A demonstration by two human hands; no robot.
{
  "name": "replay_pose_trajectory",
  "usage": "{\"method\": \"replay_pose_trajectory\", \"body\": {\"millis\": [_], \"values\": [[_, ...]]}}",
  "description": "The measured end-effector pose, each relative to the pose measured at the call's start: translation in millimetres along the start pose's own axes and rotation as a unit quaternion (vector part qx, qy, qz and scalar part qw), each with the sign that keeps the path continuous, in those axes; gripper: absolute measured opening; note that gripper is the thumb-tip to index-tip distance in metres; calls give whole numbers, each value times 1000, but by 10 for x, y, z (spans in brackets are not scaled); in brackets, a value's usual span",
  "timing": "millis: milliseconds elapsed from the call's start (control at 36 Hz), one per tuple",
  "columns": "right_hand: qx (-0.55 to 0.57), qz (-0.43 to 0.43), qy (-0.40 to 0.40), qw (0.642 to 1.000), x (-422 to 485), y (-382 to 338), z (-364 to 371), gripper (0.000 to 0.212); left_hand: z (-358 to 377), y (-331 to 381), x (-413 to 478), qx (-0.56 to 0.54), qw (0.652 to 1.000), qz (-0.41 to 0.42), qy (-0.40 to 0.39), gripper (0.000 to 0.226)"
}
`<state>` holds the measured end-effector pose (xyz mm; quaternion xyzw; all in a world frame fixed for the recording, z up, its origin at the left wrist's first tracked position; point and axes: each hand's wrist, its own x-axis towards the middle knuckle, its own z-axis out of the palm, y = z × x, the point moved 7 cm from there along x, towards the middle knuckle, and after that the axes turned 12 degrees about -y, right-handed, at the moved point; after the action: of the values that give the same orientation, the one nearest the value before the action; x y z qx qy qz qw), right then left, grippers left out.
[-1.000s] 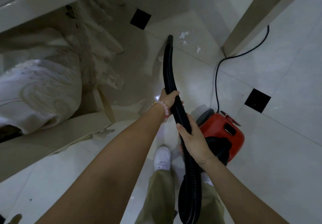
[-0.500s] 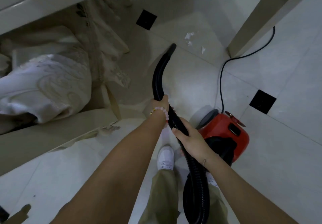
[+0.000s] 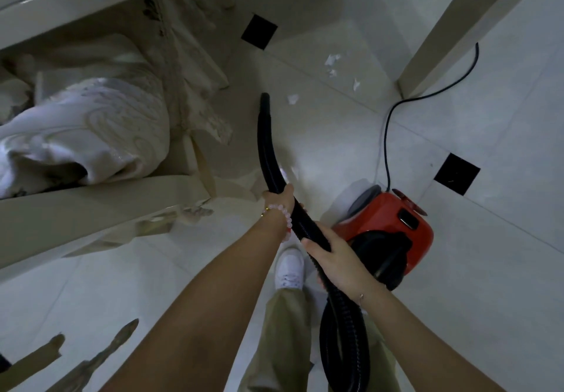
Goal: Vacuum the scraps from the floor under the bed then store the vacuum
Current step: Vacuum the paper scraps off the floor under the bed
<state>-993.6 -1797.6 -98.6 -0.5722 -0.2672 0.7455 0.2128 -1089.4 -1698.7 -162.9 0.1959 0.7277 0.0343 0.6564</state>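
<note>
I hold the black vacuum hose (image 3: 266,147) with both hands. My left hand (image 3: 279,200), with a pink bead bracelet at the wrist, grips it farther forward; my right hand (image 3: 332,259) grips the ribbed part behind. The hose's nozzle tip (image 3: 264,98) points at the pale tiled floor, a short way left of a white paper scrap (image 3: 292,98). Several more scraps (image 3: 332,60) lie beyond it, near the beige post. The red vacuum body (image 3: 393,223) sits on the floor to my right, with its black cord (image 3: 386,147) running away from it.
The bed's pale frame (image 3: 91,208) and a white embroidered cover (image 3: 91,123) fill the left side. A beige post (image 3: 442,34) stands at upper right. Black inset tiles (image 3: 258,32) mark the floor. My white shoe (image 3: 289,269) is below the hose.
The nozzle has drawn back and swung left, away from the scraps. Both hands kept their grip on the hose, and the view shifted so that the scene sits lower.
</note>
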Motion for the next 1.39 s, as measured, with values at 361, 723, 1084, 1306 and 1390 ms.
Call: {"method": "replay_pose_trajectory", "body": {"millis": [361, 723, 1084, 1306, 1390], "values": [[44, 8, 57, 997, -388, 216, 55, 29, 241, -398, 42, -77, 995, 11, -62, 70], [93, -11, 90, 992, -440, 267, -65, 29, 462, -233, -60, -114, 989, 36, -88, 44], [68, 0, 66, 995, -390, 235, -165, 29, 402, -285, 67, -173, 985, 24, -1, 31], [53, 14, 47, 997, -379, 244, -82, 35, 223, -370, 108, -58, 997, 35, 47, 43], [53, 14, 39, 998, -355, 252, -66, 33, 171, -399, 101, -50, 996, 42, 56, 42]]}}
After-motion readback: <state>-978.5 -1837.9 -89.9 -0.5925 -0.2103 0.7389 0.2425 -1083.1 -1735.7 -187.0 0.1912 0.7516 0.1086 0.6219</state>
